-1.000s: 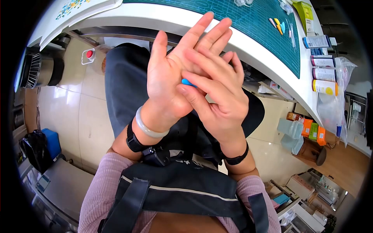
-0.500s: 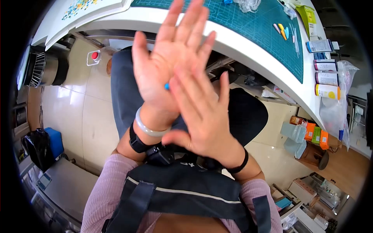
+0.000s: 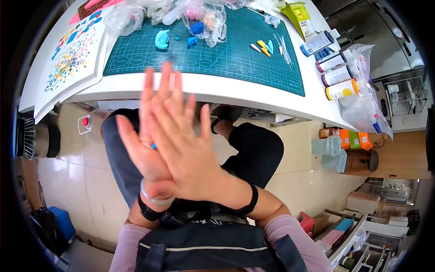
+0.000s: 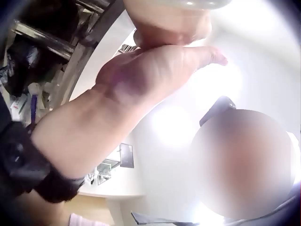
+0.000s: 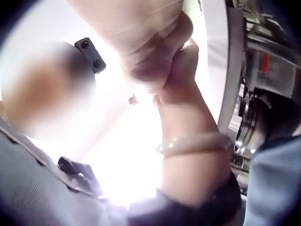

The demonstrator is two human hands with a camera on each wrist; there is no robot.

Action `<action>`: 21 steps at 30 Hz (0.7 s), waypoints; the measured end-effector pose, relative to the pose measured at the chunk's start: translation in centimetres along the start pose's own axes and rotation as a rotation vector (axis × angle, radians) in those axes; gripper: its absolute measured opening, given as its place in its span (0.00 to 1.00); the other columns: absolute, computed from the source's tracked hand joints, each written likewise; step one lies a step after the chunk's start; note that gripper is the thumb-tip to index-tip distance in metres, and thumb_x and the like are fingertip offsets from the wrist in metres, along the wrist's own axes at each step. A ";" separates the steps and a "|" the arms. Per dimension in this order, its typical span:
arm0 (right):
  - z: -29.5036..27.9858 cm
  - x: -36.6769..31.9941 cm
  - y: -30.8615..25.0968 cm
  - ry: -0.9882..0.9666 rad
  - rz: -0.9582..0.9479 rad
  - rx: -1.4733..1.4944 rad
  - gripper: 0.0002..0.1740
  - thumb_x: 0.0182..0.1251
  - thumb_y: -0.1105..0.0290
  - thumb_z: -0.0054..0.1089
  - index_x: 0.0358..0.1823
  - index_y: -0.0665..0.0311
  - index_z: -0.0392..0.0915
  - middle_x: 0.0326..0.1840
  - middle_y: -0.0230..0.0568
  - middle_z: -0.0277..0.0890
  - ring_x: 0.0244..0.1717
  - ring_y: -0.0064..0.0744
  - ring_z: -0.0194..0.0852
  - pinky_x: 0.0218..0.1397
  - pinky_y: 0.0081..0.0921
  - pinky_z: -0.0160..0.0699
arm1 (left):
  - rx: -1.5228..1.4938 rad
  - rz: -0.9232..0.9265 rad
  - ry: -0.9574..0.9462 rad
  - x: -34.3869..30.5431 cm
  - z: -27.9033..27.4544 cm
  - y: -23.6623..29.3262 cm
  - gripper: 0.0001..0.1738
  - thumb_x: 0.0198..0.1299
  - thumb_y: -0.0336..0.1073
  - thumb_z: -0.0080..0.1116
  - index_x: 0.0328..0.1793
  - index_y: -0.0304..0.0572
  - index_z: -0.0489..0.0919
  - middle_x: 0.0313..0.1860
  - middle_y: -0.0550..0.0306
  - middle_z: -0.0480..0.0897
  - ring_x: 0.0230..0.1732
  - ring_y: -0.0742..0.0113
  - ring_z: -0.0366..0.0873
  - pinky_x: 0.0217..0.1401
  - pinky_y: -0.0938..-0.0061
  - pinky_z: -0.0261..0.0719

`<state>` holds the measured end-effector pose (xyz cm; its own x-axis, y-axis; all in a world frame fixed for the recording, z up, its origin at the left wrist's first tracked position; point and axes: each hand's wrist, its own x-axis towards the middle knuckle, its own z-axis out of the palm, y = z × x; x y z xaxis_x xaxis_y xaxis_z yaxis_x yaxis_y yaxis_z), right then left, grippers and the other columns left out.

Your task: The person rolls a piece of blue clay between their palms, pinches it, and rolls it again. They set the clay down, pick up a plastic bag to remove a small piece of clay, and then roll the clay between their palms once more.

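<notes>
In the head view my left hand (image 3: 144,156) is held palm up over my lap, fingers straight and blurred. My right hand (image 3: 188,152) lies flat across that palm with straight fingers, its thumb reaching toward the left wrist. A small piece of blue clay (image 3: 153,146) shows on the left palm beside the right hand's fingers, partly covered. In the left wrist view the heel of the right hand (image 4: 127,77) presses up to the left hand. The right wrist view shows the two hands together above a pale bangle (image 5: 193,143) on the left wrist.
Ahead, a green cutting mat (image 3: 244,68) lies on the white table (image 3: 204,86). It bears light blue clay (image 3: 161,39), a darker blue lump (image 3: 196,28), plastic bags and small coloured tools (image 3: 263,47). Several bottles (image 3: 342,89) line the right edge; a dotted white board (image 3: 72,59) lies left.
The right hand's fingers pinched the blue clay at the left palm, then straightened and now lie flat over it. Both hands have lowered in view, and the head view takes in more table.
</notes>
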<state>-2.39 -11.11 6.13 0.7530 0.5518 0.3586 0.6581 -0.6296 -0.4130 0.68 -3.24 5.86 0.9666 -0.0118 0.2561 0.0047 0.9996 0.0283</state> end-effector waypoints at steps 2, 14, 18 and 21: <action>-0.8 0.2 -0.3 0.033 -0.012 -0.079 0.57 0.47 0.29 0.43 0.67 0.72 0.54 0.72 0.56 0.47 0.74 0.50 0.40 0.64 0.69 0.35 | 0.017 0.013 0.028 0.2 0.6 0.2 0.42 0.63 0.66 0.21 0.76 0.47 0.43 0.77 0.52 0.43 0.77 0.57 0.37 0.75 0.59 0.37; -2.7 1.1 1.5 0.108 0.005 0.089 0.60 0.52 0.23 0.29 0.69 0.74 0.48 0.74 0.59 0.40 0.75 0.60 0.33 0.67 0.67 0.22 | -0.130 -0.134 0.027 0.9 0.8 0.9 0.42 0.65 0.63 0.17 0.75 0.39 0.45 0.76 0.51 0.46 0.76 0.58 0.41 0.76 0.62 0.38; -1.3 0.4 0.8 0.021 0.023 -0.121 0.59 0.52 0.24 0.33 0.68 0.73 0.52 0.73 0.59 0.43 0.75 0.57 0.34 0.67 0.66 0.22 | -0.082 -0.131 0.046 0.4 0.5 0.7 0.41 0.65 0.62 0.14 0.74 0.38 0.47 0.76 0.50 0.47 0.76 0.58 0.42 0.76 0.63 0.41; -0.5 -0.9 0.0 -0.081 0.003 -0.170 0.58 0.51 0.25 0.37 0.67 0.73 0.56 0.73 0.56 0.46 0.75 0.53 0.36 0.66 0.67 0.22 | 0.011 -0.084 0.052 0.6 -0.3 1.4 0.41 0.65 0.62 0.13 0.75 0.40 0.48 0.75 0.51 0.49 0.76 0.59 0.44 0.75 0.63 0.42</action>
<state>-3.03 -11.88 6.28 0.7568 0.5875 0.2865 0.6518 -0.7108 -0.2644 1.35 -1.86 5.73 0.9748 -0.0940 0.2021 0.0839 0.9948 0.0584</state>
